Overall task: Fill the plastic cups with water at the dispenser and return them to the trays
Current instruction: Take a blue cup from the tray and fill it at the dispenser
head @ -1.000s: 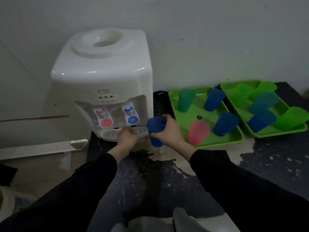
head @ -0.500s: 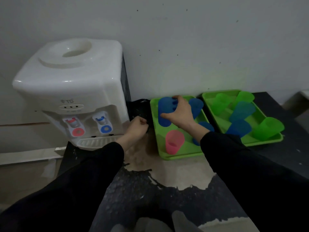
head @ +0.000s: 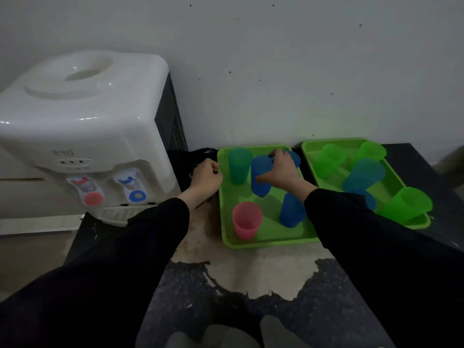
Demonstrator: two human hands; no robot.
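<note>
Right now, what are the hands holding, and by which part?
The right hand grips a blue cup round its upper side wall, fingers near the rim. The left hand is curled, holding nothing visible.

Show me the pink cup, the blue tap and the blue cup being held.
pink cup (head: 247, 222): head view, on its front wall.
blue tap (head: 137, 195): head view, on its round blue button.
held blue cup (head: 260, 188): head view, on its side wall.

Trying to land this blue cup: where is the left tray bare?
The left tray is bare between the dark green cup, the pink cup and the front blue cup, beside the held blue cup in the right hand. The right tray is crowded with cups.
</note>
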